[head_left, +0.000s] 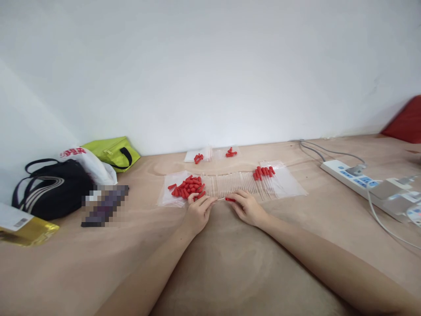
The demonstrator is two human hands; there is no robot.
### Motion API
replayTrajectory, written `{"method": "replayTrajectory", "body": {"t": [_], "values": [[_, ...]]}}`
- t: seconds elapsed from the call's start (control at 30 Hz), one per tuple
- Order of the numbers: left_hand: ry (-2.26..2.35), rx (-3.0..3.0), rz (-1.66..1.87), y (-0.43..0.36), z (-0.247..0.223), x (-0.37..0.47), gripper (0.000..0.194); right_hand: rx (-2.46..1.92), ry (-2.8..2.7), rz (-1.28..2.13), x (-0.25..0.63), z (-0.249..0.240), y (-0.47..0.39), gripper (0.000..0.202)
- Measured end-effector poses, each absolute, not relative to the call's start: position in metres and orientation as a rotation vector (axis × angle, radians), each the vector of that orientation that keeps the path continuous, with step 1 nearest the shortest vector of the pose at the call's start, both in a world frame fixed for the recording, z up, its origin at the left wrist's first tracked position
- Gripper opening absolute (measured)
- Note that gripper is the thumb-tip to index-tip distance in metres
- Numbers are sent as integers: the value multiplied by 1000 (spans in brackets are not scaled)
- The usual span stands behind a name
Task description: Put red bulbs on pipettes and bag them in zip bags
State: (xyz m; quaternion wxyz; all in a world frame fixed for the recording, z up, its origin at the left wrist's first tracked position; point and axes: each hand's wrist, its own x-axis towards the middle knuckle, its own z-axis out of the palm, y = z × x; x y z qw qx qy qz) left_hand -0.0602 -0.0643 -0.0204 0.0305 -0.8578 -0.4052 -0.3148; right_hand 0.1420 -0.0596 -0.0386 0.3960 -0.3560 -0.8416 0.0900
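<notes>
Left fingertips pinched together, apparently on a thin clear stick [221, 199]; my left hand [197, 215] rests low over the table [226, 272]. Thumb and finger of my right hand [249, 209] closed on a small red piece [229, 199] near the stick's other end; cannot tell whether the two touch. Just beyond, a row of clear sticks [236, 183]. Red heap [188, 188] on plastic beside my left fingers; smaller red cluster [263, 172] beyond my right.
</notes>
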Motion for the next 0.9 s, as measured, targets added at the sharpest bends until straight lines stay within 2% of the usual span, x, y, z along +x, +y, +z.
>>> {"method": "replayTrajectory", "body": {"t": [0.5,0.9], "values": [[-994,-2663,-1095,-63,-21,-57,16,-719,-2019,457,144,-34,-59,19],[-957,-2741,-1048,-67,-21,-55,17,-619,-2068,423,147,-37,-58,14]]}}
